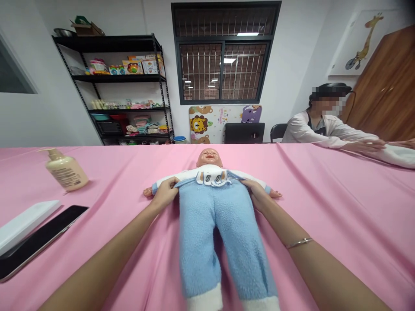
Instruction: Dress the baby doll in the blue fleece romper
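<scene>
A baby doll (209, 158) lies on its back on the pink-covered table, its head toward the far edge and its arms spread sideways. It wears a white top with blue cuffs and light blue fleece overalls (197, 224) with white leg cuffs and an animal face on the bib. At the left side of the waist, my left hand (167, 192) pinches the overalls' edge and pulls it outward. My right hand (256, 194) grips the opposite edge at the right side, its fingertips partly hidden by the cloth. The fabric is stretched between both hands.
A pump bottle (67, 170), a white flat case (27, 222) and a black phone (42, 242) are on the pink tablecloth (123, 172) at left. Another person (320, 123) sits at far right, hands on white cloth (400, 155). Shelves (119, 78) stand behind.
</scene>
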Action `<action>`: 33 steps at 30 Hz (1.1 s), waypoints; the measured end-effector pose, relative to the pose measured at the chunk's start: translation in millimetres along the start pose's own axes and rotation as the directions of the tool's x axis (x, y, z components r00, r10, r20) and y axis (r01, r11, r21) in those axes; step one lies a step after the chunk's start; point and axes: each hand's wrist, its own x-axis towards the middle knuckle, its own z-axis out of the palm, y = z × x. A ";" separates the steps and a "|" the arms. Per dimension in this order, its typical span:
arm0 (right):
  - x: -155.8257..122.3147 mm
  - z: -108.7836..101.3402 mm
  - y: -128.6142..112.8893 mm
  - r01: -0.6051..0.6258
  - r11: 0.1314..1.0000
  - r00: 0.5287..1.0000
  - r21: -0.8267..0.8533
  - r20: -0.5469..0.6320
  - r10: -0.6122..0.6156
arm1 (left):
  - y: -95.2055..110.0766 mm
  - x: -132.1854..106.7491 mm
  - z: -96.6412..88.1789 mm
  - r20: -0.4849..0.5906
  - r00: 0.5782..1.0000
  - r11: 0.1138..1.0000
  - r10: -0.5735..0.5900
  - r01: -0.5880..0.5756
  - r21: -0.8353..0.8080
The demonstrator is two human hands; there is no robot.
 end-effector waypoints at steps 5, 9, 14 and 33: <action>1.8 -8.6 7.7 -0.050 0.998 0.998 -0.048 0.029 0.051 | 5.7 0.7 0.3 -0.043 0.963 0.905 -0.264 0.232 -0.357; 4.5 -17.6 9.9 -0.059 0.987 0.998 -0.149 -0.018 0.056 | 21.0 -1.8 -9.5 -0.183 0.979 0.987 -0.090 0.064 -0.147; 6.2 -20.9 -1.7 -0.105 0.974 0.979 -0.202 -0.194 0.066 | 23.2 -6.1 -13.2 -0.014 0.922 0.750 0.387 -0.306 0.586; -3.1 -5.8 -54.1 -0.001 1.000 0.998 0.028 -0.068 0.003 | 20.7 -20.8 28.3 -0.065 0.990 0.992 0.124 -0.123 0.020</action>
